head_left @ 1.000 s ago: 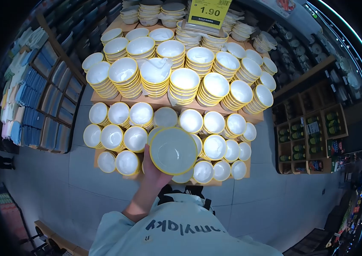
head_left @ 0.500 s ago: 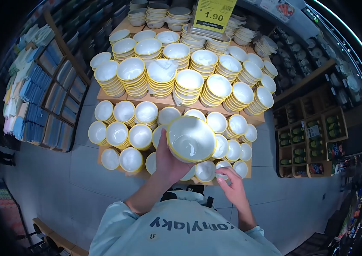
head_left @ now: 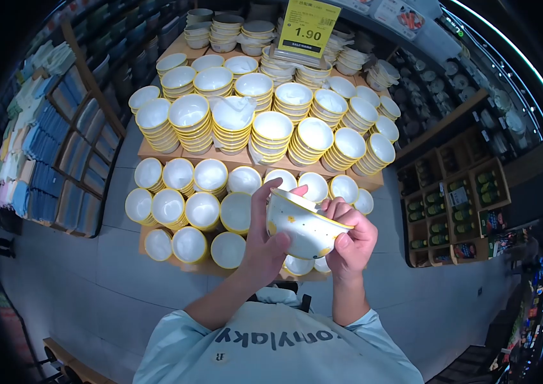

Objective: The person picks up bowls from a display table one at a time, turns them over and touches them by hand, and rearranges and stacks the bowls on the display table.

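A white bowl [head_left: 303,227] with a yellow rim and small yellow and dark spots on its outside is held in front of my chest, tilted so its outer wall faces me. My left hand [head_left: 265,237] grips its left side, thumb on the outer wall and fingers around the rim. On the right, my right hand [head_left: 351,237] pinches the rim, thumb outside and fingers over the inner edge. Beneath and beyond it, stacks of matching bowls [head_left: 202,210] stand on the low wooden shelf; the held bowl hides some of them.
Taller bowl stacks [head_left: 271,131] fill a raised wooden tier [head_left: 204,160] behind. A yellow price sign [head_left: 307,29] reading 1.90 stands among them. Folded towels [head_left: 47,137] sit on a rack to the left. Wooden cubbies [head_left: 454,205] with jars are on the right.
The bowl has been tipped from showing its inside to showing its outer wall. My right hand has come up from lower right and taken hold of the rim.
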### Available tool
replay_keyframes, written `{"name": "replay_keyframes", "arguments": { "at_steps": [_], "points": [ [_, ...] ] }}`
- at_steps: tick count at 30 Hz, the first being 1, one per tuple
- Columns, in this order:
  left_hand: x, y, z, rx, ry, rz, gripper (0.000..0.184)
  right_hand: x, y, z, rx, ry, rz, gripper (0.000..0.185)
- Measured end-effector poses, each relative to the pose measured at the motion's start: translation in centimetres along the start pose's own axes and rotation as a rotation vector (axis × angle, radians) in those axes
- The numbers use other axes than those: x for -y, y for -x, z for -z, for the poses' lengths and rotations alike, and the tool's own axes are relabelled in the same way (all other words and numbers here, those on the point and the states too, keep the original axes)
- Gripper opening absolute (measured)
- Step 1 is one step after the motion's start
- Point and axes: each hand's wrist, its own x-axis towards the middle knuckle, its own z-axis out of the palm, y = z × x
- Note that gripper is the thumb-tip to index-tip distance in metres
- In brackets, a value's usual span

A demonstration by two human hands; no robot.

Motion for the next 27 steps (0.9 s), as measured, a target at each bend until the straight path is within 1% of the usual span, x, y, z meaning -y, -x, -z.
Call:
{"name": "replay_keyframes", "arguments": {
  "at_steps": [1, 2, 3, 4, 5, 6, 7, 8, 9, 10, 11, 12, 14, 15, 17, 19, 20, 23, 27],
  "points": [
    [-0.4, -0.2, -0.2, 0.038, -0.028, -0.006, 0.096, -0.1, -0.2, -0.1, 0.002, -0.061, -0.003, 0.039],
    [-0.6, -0.3, -0.3, 0.076, -0.056, -0.012, 0.096, -0.2, -0.1, -0.1, 0.001, -0.058, -0.002, 0.039],
    [-0.4, -0.3, 0.0, 0.078, -0.055, -0.011, 0.096, -0.4, 0.0, -0.1, -0.017, -0.167, -0.038, 0.039],
    [-0.1, -0.3, 0.4, 0.080, -0.164, -0.067, 0.094, -0.6, 0.1, 0.0, -0.036, -0.276, -0.075, 0.039],
    [0.1, -0.3, 0.7, 0.082, -0.272, -0.123, 0.091, -1.2, 0.4, 0.3, -0.038, -0.273, -0.073, 0.039],
    [0.1, -0.1, 0.7, 0.084, -0.270, -0.118, 0.091, -1.8, 0.9, 0.7, -0.041, -0.407, -0.102, 0.034],
    [0.1, 0.1, 0.6, 0.074, -0.326, -0.176, 0.088, -2.2, 1.3, 1.0, -0.043, -0.540, -0.130, 0.033],
    [0.2, 0.1, 0.7, 0.064, -0.382, -0.237, 0.084, -2.3, 2.0, 1.0, -0.044, -0.538, -0.131, 0.033],
    [0.2, 0.0, 0.9, 0.065, -0.380, -0.235, 0.084, -2.3, 2.7, 0.8, -0.185, -0.569, -0.264, 0.034],
    [0.3, -0.3, 1.3, 0.105, -0.355, -0.284, 0.075, -2.2, 3.2, 0.9, -0.327, -0.597, -0.397, 0.040],
    [0.3, -0.4, 1.5, 0.143, -0.329, -0.332, 0.065, -2.3, 3.1, 1.0, -0.329, -0.593, -0.397, 0.040],
    [0.1, -0.3, 1.6, 0.144, -0.325, -0.330, 0.065, -2.4, 2.9, 1.2, -0.259, -0.824, -0.405, 0.044],
    [-0.3, -0.1, 1.4, 0.108, -0.265, -0.122, 0.050, -2.7, 2.8, 1.6, -0.184, -1.051, -0.412, 0.049],
    [-0.2, -0.1, 1.5, 0.106, -0.263, -0.122, 0.050, -2.9, 2.8, 1.7, -0.217, -1.034, -0.450, 0.051],
    [0.1, -0.4, 1.7, 0.147, -0.228, -0.145, 0.039, -3.1, 2.6, 1.7, -0.249, -1.017, -0.489, 0.052],
    [0.7, -0.5, 2.3, 0.182, -0.212, -0.129, 0.038, -3.3, 2.6, 1.4, -0.298, -1.144, -0.551, 0.054],
    [0.9, -0.4, 2.4, 0.218, -0.197, -0.113, 0.037, -3.5, 2.7, 1.4, -0.298, -1.144, -0.552, 0.054],
    [1.1, -0.4, 2.3, 0.184, -0.134, -0.076, 0.036, -4.4, 2.8, 1.5, -0.311, -1.103, -0.568, 0.055],
    [1.3, -0.3, 2.8, 0.158, -0.155, -0.079, 0.034, -5.0, 3.0, 1.1, -0.365, -0.999, -0.592, 0.051]
  ]
}}
